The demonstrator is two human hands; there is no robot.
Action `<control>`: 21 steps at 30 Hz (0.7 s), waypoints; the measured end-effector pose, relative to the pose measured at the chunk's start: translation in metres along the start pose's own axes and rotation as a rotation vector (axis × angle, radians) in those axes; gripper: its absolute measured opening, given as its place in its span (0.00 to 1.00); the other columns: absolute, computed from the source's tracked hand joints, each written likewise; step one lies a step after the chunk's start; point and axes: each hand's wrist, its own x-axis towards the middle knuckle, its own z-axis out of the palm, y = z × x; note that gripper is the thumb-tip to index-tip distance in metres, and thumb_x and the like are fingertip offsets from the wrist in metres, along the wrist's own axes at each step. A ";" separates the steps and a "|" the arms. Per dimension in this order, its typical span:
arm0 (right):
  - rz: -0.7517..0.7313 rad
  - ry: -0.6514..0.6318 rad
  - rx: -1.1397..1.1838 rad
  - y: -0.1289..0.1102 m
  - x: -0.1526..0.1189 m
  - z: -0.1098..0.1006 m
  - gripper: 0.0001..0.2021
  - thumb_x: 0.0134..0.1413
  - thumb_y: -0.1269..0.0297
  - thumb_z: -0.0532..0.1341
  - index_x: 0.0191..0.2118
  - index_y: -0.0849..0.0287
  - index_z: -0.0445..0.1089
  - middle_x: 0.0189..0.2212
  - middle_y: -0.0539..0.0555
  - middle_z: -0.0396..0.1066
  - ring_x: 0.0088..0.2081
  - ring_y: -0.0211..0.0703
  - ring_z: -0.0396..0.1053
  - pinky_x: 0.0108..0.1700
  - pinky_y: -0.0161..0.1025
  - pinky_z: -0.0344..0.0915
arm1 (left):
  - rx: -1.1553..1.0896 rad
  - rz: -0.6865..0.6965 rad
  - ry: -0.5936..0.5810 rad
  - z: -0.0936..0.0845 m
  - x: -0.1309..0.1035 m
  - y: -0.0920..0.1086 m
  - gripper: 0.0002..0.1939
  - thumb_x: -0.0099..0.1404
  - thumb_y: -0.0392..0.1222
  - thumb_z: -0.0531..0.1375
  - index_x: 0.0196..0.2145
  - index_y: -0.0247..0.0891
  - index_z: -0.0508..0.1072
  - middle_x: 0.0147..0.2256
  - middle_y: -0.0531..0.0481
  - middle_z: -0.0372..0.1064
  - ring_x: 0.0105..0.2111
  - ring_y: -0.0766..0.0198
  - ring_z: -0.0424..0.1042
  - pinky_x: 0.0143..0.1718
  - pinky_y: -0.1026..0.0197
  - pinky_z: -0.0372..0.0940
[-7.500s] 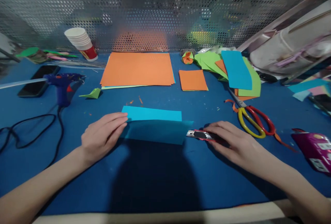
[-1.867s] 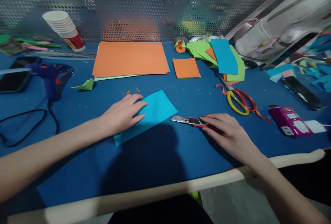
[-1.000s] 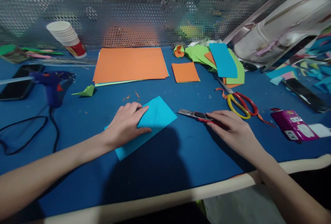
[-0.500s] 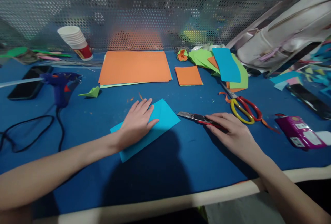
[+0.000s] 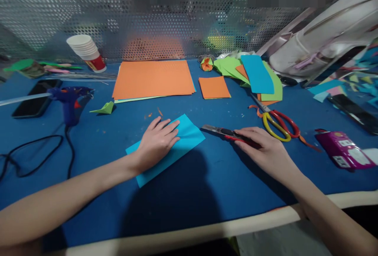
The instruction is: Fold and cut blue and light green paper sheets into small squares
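Left hand (image 5: pixel 158 140) spread flat on the blue paper (image 5: pixel 188 133) in the middle of the table (image 5: pixel 236 173), right hand (image 5: pixel 265 145) pinching the cutter (image 5: pixel 226 132) just to its right, and that blade (image 5: pixel 210 129) (bare, pointing left) could nick paper or fingers (image 5: pixel 172 126) should the pressing hand slip.

On my remote feed I can read no text. The paper cups (image 5: pixel 86 52) carry a pale mark on their red part, and the purple packet (image 5: pixel 339 149) shows white patches with marks, all too small and blurred to make out.
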 end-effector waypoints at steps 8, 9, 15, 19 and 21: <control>-0.067 0.006 -0.084 0.000 0.008 0.002 0.12 0.62 0.63 0.59 0.48 0.60 0.74 0.42 0.61 0.74 0.43 0.52 0.72 0.45 0.52 0.71 | 0.069 0.060 0.085 -0.012 -0.001 0.007 0.11 0.71 0.39 0.56 0.39 0.36 0.79 0.51 0.48 0.75 0.46 0.51 0.76 0.52 0.45 0.66; -0.087 0.006 -0.084 0.000 0.008 0.001 0.11 0.62 0.63 0.59 0.47 0.59 0.74 0.42 0.61 0.74 0.43 0.52 0.72 0.45 0.51 0.70 | 0.085 0.064 0.084 -0.013 -0.001 0.007 0.11 0.71 0.39 0.56 0.39 0.36 0.79 0.51 0.48 0.75 0.47 0.51 0.76 0.52 0.45 0.66; -0.177 -0.008 -0.071 0.001 0.001 -0.005 0.11 0.62 0.67 0.60 0.48 0.59 0.73 0.42 0.61 0.74 0.43 0.51 0.72 0.45 0.49 0.71 | 0.106 0.065 0.116 -0.012 -0.001 0.007 0.11 0.71 0.40 0.56 0.39 0.37 0.79 0.51 0.49 0.75 0.47 0.51 0.76 0.52 0.45 0.67; -0.217 -0.003 -0.076 0.001 -0.001 -0.007 0.10 0.61 0.68 0.60 0.48 0.58 0.73 0.42 0.61 0.74 0.42 0.50 0.72 0.44 0.49 0.71 | 0.090 0.060 0.126 -0.010 -0.001 0.007 0.10 0.70 0.40 0.57 0.39 0.37 0.79 0.51 0.48 0.75 0.48 0.50 0.76 0.51 0.44 0.67; -0.230 -0.002 -0.074 0.001 -0.002 -0.007 0.10 0.61 0.68 0.61 0.48 0.58 0.73 0.42 0.60 0.74 0.42 0.50 0.72 0.44 0.49 0.70 | 0.087 0.060 0.136 -0.010 0.000 0.007 0.10 0.70 0.40 0.58 0.39 0.36 0.79 0.50 0.48 0.75 0.47 0.50 0.76 0.51 0.44 0.67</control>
